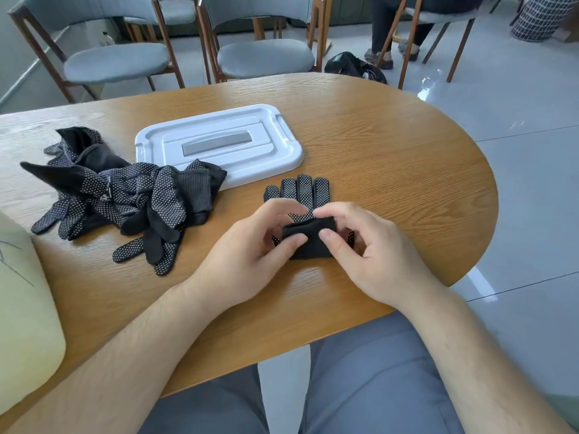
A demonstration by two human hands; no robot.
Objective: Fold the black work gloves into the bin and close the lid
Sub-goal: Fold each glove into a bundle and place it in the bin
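Observation:
A black dotted work glove (300,191) lies flat on the wooden table (391,158), fingers pointing away from me. Its cuff end is folded up over the palm. My left hand (250,245) and my right hand (369,245) both pinch that folded cuff between thumb and fingers. A heap of several more black dotted gloves (125,192) lies to the left. The white bin lid (219,142), with a grey handle strip, rests flat on the table behind the glove. A pale bin edge (25,296) shows at the far left.
Grey upholstered chairs (263,54) stand beyond the far table edge. A black bag (354,65) lies on the floor, and a seated person's legs (385,32) are at the back right. The table's rounded end curves off to the right.

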